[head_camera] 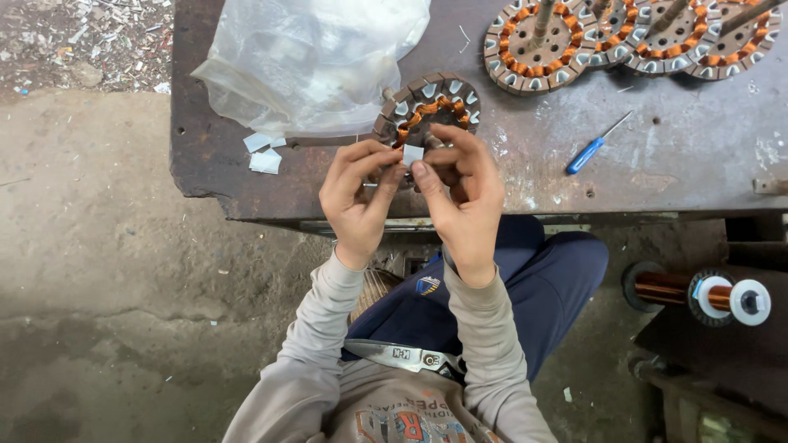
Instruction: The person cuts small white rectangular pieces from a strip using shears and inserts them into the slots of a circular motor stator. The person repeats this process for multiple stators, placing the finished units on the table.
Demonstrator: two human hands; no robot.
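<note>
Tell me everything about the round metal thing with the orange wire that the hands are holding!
The round metal ring is a brown, rusty-looking disc with teeth around a hole in the middle. Orange copper wire is wound around part of the inside, and pale, shiny wedges sit between the teeth. It is tilted up at the near edge of the dark workbench, beside a clear plastic bag. The left hand and right hand grip its lower edge, pinching a small white slip against it.

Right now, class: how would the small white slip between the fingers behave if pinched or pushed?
The slip looks thin and flat, so probably very light and easily bent. Pinched by the left hand and right hand against the stator, it would likely crease rather than spring back.
</note>
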